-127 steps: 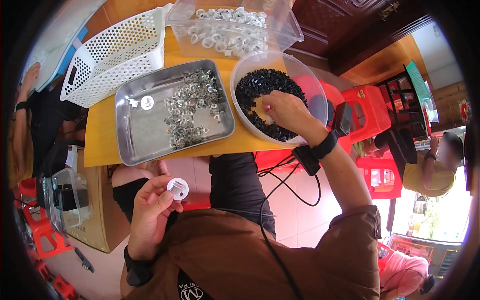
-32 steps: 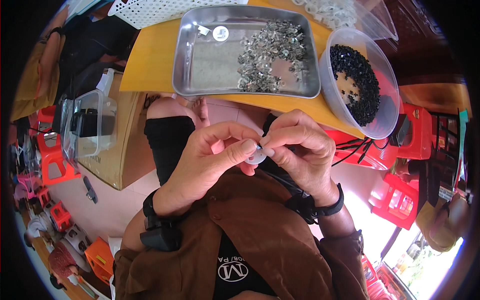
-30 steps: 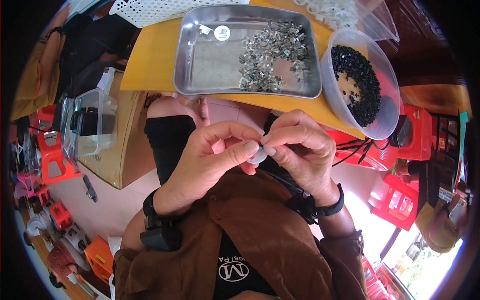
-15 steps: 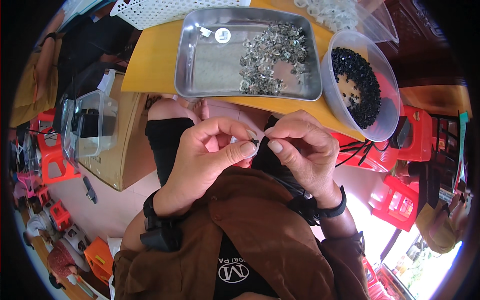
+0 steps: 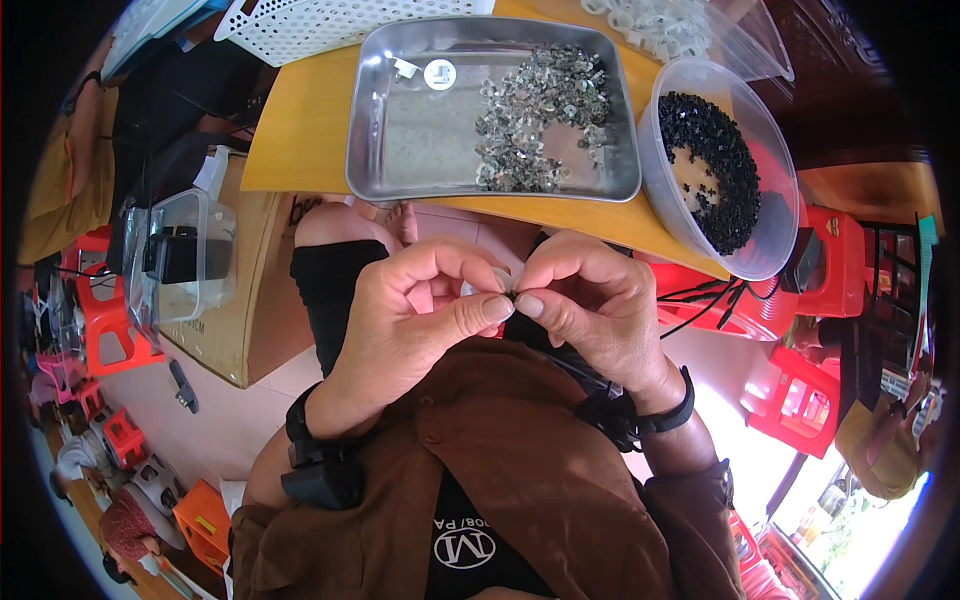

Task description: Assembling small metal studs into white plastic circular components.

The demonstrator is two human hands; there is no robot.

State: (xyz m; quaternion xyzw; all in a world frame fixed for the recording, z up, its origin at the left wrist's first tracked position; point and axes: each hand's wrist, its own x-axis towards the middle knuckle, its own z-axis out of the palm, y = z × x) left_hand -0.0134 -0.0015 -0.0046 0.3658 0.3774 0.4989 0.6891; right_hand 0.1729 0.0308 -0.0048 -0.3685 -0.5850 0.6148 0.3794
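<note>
In front of my lap, my left hand (image 5: 425,305) pinches a small white round piece (image 5: 468,288), mostly covered by my fingers. A tiny black piece (image 5: 513,297) shows where the fingertips of both hands meet. My right hand (image 5: 595,305) is closed, its thumb and forefinger pressed onto that black piece. Beyond my hands stands a metal tray (image 5: 420,190) with a heap of small clear and dark parts (image 5: 530,120), plus a white round part (image 5: 439,74) and a small white part (image 5: 404,68). To its right, a clear round tub (image 5: 770,235) contains many small black pieces (image 5: 710,140).
The tray and tub rest on a yellow table (image 5: 290,130). A white perforated basket (image 5: 310,30) and a clear container of translucent parts (image 5: 655,25) are at the far edge. A cardboard box (image 5: 265,280) stands at left, with red stools (image 5: 800,400) at right.
My right hand has moved left, closing the gap to my left hand. Its thumb and forefinger now meet the black piece at my left fingertips.
</note>
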